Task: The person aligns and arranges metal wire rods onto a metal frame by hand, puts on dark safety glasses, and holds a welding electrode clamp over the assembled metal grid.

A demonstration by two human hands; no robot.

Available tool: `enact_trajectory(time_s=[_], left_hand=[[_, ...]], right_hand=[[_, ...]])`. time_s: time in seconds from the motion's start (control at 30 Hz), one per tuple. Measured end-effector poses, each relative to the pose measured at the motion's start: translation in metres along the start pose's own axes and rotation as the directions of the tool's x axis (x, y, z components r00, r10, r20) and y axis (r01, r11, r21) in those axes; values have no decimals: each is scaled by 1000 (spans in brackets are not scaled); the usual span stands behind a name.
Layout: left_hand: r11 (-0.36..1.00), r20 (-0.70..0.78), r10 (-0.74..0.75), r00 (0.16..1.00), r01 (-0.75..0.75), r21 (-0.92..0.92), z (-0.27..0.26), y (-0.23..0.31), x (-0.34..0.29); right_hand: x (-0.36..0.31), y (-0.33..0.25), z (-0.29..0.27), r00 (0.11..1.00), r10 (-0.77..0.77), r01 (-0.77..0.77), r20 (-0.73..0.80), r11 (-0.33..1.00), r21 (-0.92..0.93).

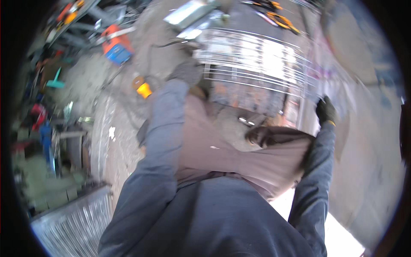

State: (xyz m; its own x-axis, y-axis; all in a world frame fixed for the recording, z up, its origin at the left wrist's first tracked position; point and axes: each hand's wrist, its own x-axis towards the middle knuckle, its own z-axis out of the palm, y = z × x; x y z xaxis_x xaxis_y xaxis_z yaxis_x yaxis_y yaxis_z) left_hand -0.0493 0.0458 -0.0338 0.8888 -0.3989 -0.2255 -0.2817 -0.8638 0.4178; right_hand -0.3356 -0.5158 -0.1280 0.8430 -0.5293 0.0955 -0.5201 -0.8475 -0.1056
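A silvery wire rack (252,58) of long parallel rods lies in front of me, over a worn, rust-marked block (246,92). My left hand (187,73), in a dark grey glove, is at the rack's left end. Motion smears its fingers, so whether it grips the rack is unclear. Beyond the rack's lower right corner is my right hand (326,111), also gloved. Its fingertips point forward with a small gap between them, and nothing shows in it. A dark cord (167,44) runs toward the rack's left end.
Yellow-handled tools (282,21) and shiny metal pieces (190,17) lie beyond the rack. At left are an orange-and-blue tool or case (116,45) and a yellow object (144,90) on the floor. A pale, stained sheet-like surface (364,128) borders the right side.
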Motion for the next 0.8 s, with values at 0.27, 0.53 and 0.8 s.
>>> enact_trajectory(time_s=[0.27,0.53,0.8], left_hand=[[867,-478,-155,865,-112,-485,-36,-41,-84],[825,-434,-561,705,434,-362,-43,-228,-232],[810,-248,-525,814,388,-440,33,-264,-277]], right_hand=[[-4,-32,-11,578,706,-526,408,-60,848],[-29,-19,-48,665,703,-448,252,106,888],[-44,-33,-56,672,698,-480,246,158,863]])
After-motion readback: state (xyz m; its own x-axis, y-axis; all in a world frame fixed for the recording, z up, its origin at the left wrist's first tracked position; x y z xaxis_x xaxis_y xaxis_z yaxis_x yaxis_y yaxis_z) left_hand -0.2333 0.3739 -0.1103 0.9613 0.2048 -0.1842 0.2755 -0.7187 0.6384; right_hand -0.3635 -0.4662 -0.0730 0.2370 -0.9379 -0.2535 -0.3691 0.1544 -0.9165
